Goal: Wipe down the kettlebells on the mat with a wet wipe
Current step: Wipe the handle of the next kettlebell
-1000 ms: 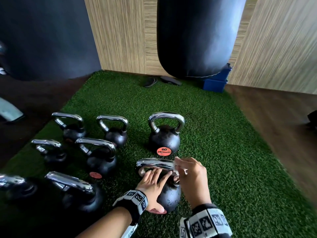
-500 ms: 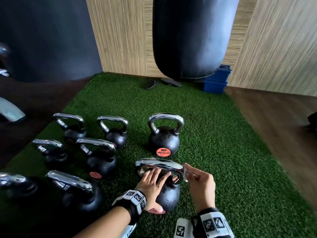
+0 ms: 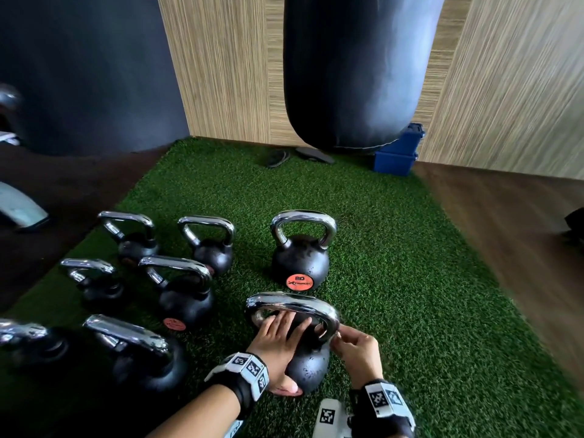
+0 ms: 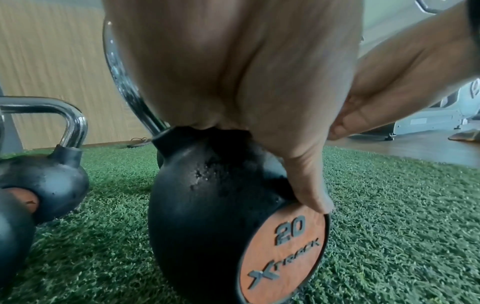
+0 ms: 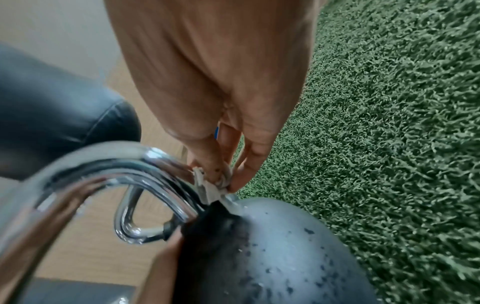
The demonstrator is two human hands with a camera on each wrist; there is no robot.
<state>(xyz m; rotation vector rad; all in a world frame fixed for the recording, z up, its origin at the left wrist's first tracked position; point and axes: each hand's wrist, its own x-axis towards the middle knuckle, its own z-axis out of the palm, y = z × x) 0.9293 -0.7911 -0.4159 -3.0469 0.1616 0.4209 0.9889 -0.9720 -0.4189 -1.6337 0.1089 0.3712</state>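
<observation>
A black kettlebell (image 3: 308, 365) with a chrome handle (image 3: 294, 306) and an orange "20" disc (image 4: 283, 253) stands on the green mat (image 3: 410, 295) right in front of me. My left hand (image 3: 278, 339) lies flat on the ball under the handle, fingers straight, thumb down by the disc. My right hand (image 3: 354, 349) pinches a small white wet wipe (image 5: 210, 187) against the handle's right leg, just above the ball. Water drops speckle the ball (image 5: 285, 257).
Several more kettlebells stand to the left, the closest one (image 3: 139, 355) by my left forearm, and another 20 one (image 3: 300, 263) just beyond. A black punch bag (image 3: 357, 71) hangs at the back beside a blue box (image 3: 396, 153). Bare turf lies to the right.
My right hand has slid with the wipe from the top of the handle round its right end and down the right leg. The left hand has stayed on the ball.
</observation>
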